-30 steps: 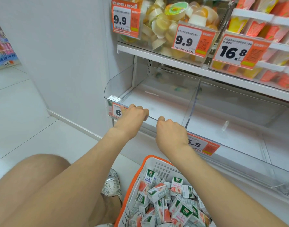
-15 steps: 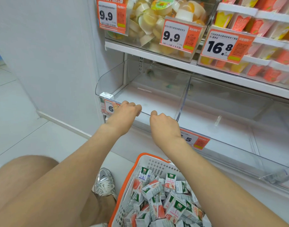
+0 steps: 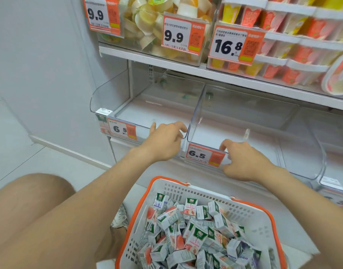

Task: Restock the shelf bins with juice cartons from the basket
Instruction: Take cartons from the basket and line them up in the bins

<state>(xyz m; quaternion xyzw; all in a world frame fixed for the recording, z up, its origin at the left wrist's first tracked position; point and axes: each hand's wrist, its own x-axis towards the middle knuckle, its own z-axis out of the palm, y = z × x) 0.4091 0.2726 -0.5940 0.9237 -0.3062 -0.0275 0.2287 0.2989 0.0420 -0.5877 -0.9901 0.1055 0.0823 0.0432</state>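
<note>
A white basket with an orange rim [image 3: 186,188] stands on the floor below the shelf, full of small juice cartons [image 3: 194,233]. Above it sit clear, empty shelf bins. My left hand [image 3: 164,140] hooks its fingers over the front rim of the left bin [image 3: 128,121], at that bin's right corner. On the middle bin [image 3: 244,117], my right hand [image 3: 242,160] pinches the front lip just right of the 6.5 price tag [image 3: 203,155]. Neither hand holds a carton.
A third clear bin [image 3: 302,144] stands empty to the right. The shelf above carries bins of jelly cups [image 3: 159,22] and packaged cups [image 3: 302,26] with price tags. A white wall panel is at left; my bare knee [image 3: 30,210] and shoe [image 3: 120,218] are beside the basket.
Both hands have slid right along the bin fronts. The right hand left the left bin's rim and now holds the middle bin's lip; the left hand reached the left bin's right corner.
</note>
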